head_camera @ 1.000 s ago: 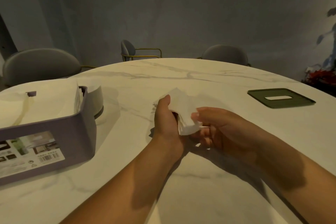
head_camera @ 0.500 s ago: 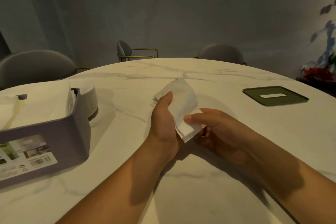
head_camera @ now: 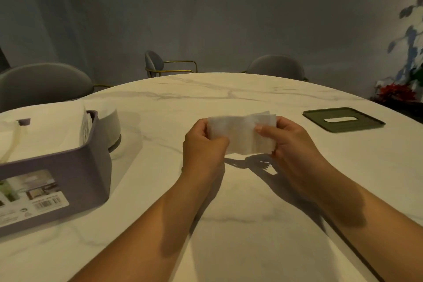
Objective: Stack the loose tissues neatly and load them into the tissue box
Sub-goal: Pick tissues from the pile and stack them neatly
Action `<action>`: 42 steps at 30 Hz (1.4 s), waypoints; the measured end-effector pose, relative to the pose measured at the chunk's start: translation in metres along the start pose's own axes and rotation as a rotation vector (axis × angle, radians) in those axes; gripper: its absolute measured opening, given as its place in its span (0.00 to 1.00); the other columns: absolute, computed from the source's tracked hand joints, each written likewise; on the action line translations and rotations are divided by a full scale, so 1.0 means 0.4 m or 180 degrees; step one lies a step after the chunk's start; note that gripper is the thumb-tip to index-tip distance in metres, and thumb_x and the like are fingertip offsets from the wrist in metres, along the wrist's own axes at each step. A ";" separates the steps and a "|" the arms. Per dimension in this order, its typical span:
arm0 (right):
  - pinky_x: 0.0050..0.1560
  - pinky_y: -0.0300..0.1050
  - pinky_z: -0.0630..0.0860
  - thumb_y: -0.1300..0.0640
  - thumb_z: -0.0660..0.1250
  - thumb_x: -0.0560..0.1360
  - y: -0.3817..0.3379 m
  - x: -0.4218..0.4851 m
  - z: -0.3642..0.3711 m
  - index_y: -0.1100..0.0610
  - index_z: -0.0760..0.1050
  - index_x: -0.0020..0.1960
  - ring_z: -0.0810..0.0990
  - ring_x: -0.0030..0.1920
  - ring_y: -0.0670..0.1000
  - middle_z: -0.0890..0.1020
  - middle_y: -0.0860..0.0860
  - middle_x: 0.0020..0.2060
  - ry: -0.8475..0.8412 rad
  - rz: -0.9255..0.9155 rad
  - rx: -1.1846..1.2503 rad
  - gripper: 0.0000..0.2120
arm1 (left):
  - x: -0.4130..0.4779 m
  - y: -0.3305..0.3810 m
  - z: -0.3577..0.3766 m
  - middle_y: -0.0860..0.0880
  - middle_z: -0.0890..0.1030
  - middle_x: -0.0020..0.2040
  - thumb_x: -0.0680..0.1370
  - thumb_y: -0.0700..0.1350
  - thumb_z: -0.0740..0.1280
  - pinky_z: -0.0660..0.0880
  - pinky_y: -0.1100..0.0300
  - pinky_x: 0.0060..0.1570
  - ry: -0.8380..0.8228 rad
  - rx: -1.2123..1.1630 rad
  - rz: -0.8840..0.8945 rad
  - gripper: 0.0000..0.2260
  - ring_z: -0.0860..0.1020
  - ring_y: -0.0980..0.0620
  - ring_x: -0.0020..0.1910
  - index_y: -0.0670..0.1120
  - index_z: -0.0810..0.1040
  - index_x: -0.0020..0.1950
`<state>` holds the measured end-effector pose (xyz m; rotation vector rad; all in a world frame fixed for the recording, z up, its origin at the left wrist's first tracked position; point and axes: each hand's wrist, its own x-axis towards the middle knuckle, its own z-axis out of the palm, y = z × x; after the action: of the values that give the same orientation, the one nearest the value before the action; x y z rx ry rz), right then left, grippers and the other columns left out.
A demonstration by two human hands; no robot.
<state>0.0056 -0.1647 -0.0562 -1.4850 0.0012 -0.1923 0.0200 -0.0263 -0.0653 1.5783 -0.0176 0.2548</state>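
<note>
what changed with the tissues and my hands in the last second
The tissue stack was turned from standing tilted, pointing away, to lying crosswise, left to right. The left hand shifted to grip its left end, and the right hand now pinches the right end, thumb on top. The purple bin and the green slotted lid stayed put on the table.

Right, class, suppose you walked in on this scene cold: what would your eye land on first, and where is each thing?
First the stack of white tissues, pinched at its ends by the left hand and right hand, raised above the middle of the marble table. Next the purple box at the left, open-topped with white sheets inside, and the green slotted lid lying flat at the far right.
</note>
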 end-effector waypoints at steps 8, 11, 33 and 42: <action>0.50 0.43 0.79 0.61 0.68 0.74 0.038 0.014 0.003 0.44 0.73 0.54 0.76 0.52 0.50 0.76 0.42 0.50 -0.0141 -0.0496 -0.0828 0.14 | -0.009 0.010 0.008 0.51 0.70 0.59 0.74 0.29 0.64 0.76 0.70 0.36 -0.0379 -0.0009 0.0068 0.28 0.72 0.51 0.49 0.54 0.67 0.67; 0.42 0.34 0.79 0.62 0.69 0.74 0.030 0.016 0.001 0.42 0.71 0.54 0.77 0.51 0.48 0.77 0.40 0.50 -0.0218 -0.0787 -0.0876 0.17 | -0.006 0.006 0.005 0.53 0.70 0.57 0.74 0.31 0.66 0.77 0.68 0.41 -0.0517 0.0092 0.0259 0.26 0.72 0.52 0.50 0.56 0.67 0.64; 0.39 0.31 0.75 0.63 0.73 0.71 0.031 0.032 -0.012 0.45 0.52 0.73 0.73 0.50 0.47 0.68 0.45 0.56 -0.0248 -0.0455 -0.1736 0.41 | -0.009 0.012 0.003 0.49 0.67 0.61 0.74 0.29 0.65 0.76 0.54 0.56 -0.0481 0.0304 0.0131 0.31 0.69 0.48 0.59 0.53 0.60 0.71; 0.39 0.39 0.79 0.61 0.69 0.74 0.021 0.007 -0.028 0.46 0.64 0.68 0.80 0.48 0.50 0.79 0.50 0.54 0.0053 -0.0144 -0.0981 0.27 | -0.010 0.011 -0.008 0.48 0.71 0.55 0.73 0.33 0.67 0.78 0.61 0.41 -0.0472 0.0465 0.0039 0.24 0.72 0.50 0.51 0.52 0.68 0.65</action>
<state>0.0080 -0.1755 -0.0650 -1.7917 0.0112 -0.2494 0.0147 -0.0240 -0.0618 1.7403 -0.1265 0.1508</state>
